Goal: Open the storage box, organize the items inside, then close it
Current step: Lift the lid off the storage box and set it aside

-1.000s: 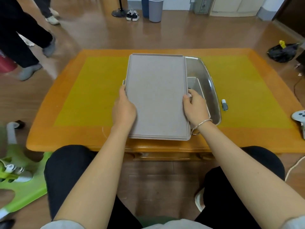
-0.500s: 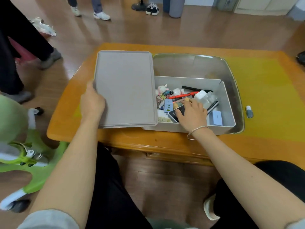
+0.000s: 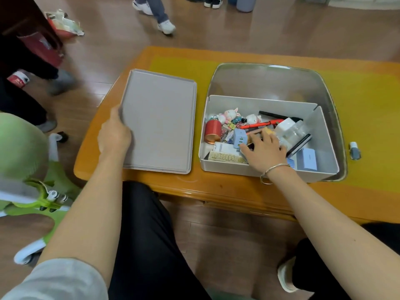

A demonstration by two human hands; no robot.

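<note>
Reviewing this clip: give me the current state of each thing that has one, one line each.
storage box: open, lid off, items jumbled inside.
lid: flat on the table left of the box, apart from it.
left hand: grips the lid's left edge.
right hand: inside the box, fingers spread on the items.
small bottle: lying on the table right of the tray, capped.

On the table [image 3: 216,191] there is one open storage box [image 3: 324,169], one lid [image 3: 159,122] to its left and one small bottle [image 3: 354,150] to its right. Inside the box lie one red can [image 3: 213,131], two pale plush figures [image 3: 230,114], one red pen [image 3: 259,124] and one blue charger cube [image 3: 239,137]. Two hands are in view: one left hand [image 3: 114,133] and one right hand [image 3: 265,149].
</note>
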